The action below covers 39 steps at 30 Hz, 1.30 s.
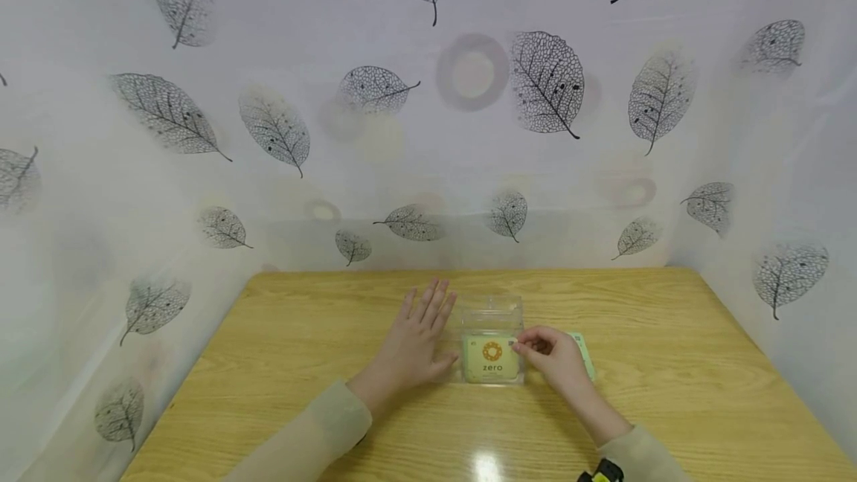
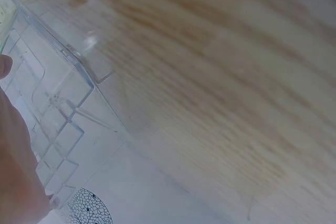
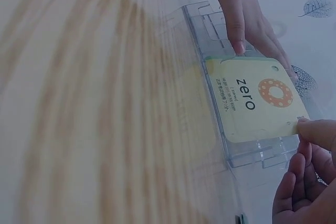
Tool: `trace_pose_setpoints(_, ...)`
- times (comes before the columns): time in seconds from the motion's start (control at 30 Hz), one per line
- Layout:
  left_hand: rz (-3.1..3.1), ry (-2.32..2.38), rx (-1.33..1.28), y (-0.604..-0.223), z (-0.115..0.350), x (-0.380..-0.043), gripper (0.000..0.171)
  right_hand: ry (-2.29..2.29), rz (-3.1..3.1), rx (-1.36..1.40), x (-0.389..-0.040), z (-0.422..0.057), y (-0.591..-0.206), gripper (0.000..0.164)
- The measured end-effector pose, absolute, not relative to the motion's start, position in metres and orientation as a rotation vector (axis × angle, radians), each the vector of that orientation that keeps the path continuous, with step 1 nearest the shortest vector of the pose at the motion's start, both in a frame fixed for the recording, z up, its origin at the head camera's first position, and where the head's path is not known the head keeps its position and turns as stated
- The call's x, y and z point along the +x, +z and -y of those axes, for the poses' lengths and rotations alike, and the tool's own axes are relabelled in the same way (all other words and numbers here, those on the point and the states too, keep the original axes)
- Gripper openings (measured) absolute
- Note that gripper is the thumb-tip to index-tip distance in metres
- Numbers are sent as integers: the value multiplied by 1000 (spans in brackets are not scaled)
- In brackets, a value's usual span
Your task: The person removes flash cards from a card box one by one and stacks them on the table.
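A yellow flash card printed "zero" with an orange ring lies at a clear plastic case on the table. My right hand pinches the card's far right corner between thumb and fingers, which the right wrist view shows close up on the card. A green edge shows under that card. With fingers spread straight, my left hand rests at the left side of the case, its thumb near the card's left edge. In the left wrist view the clear case fills the left side, beside part of the hand.
A light green card lies on the wooden table, partly hidden behind my right hand. Pale leaf-patterned sheeting rises behind the table and along both sides. A dark band sits at my right wrist.
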State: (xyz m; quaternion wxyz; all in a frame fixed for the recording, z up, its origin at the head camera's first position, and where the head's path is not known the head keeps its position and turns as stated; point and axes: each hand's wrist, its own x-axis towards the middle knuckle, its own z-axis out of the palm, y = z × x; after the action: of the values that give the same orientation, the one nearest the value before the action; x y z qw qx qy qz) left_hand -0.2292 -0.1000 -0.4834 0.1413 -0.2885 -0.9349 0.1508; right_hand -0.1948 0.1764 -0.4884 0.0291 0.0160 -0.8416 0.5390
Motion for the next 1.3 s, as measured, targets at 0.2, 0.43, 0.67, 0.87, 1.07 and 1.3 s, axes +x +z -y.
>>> trace_pose_setpoints(0.2,2697,444,-830,-483,100,-229,102,1671,2592,61,-194,-177,-488,8)
trace_pose_setpoints(0.43,2700,444,-835,-483,100,-229,102,1651,2590,90,-195,-177,-491,5)
trace_pose_setpoints(0.67,2693,444,-833,-482,100,-229,102,1663,2579,73,-195,-177,-489,4)
trace_pose_setpoints(0.87,2702,454,-831,-482,99,-229,103,1677,2576,46,-194,-178,-487,6)
trace_pose_setpoints(1.07,2703,470,-830,-482,99,-228,103,1690,2552,37,-192,-179,-485,9)
trace_pose_setpoints(1.3,2716,460,-821,-482,99,-228,102,1704,2539,21,-192,-181,-484,11)
